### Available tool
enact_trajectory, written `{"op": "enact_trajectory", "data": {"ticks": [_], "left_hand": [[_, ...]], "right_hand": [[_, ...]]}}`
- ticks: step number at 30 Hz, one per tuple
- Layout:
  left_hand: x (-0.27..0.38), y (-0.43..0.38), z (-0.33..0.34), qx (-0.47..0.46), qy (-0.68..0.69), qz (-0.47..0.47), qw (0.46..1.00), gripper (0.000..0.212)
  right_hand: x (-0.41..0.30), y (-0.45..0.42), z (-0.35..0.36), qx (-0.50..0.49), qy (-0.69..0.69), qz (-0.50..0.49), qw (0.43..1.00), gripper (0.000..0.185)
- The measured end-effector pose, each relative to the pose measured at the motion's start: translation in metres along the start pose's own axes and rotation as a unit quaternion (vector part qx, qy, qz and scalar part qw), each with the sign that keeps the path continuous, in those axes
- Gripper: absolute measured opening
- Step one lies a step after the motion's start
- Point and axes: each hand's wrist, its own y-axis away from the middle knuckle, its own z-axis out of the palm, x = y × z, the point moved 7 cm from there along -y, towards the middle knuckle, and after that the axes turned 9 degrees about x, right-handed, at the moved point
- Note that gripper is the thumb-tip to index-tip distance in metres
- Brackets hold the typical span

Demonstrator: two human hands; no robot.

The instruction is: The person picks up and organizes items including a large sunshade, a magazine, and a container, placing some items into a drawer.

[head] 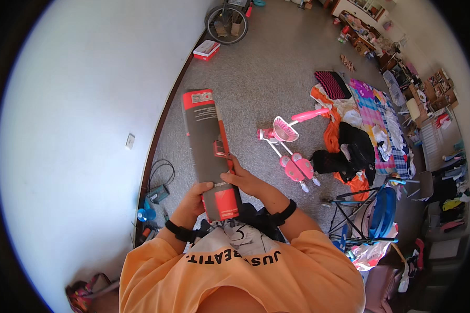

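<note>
A long black and red cardboard box with printing on it is held in front of my chest, its far end pointing away from me. Near its lower end, my left hand grips the left side, thumb on the top face. On the opposite side, my right hand holds the edge a little farther up, with its thumb also over the top face. Both wrists wear black bands. The undersides of the box and most of the fingers beneath it are hidden.
A white wall runs along the left. On the floor at right stand a pink child's scooter, heaped clothes and a folding stroller. A cable with a teal device lies by the wall; a red-white box and bicycle are farther off.
</note>
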Motion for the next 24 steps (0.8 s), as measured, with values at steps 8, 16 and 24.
{"op": "enact_trajectory", "data": {"ticks": [8, 16, 24], "left_hand": [[0.079, -0.154, 0.039, -0.008, 0.019, -0.024, 1.000, 0.046], [0.165, -0.279, 0.046, 0.039, 0.044, 0.006, 0.998, 0.046], [0.252, -0.425, 0.050, 0.030, 0.034, -0.012, 0.999, 0.048]], "right_hand": [[-0.028, -0.136, -0.102, 0.010, -0.031, -0.008, 0.999, 0.076], [-0.061, -0.282, -0.172, -0.057, -0.009, 0.028, 0.998, 0.079], [-0.074, -0.426, -0.256, -0.039, -0.002, -0.001, 0.999, 0.074]]}}
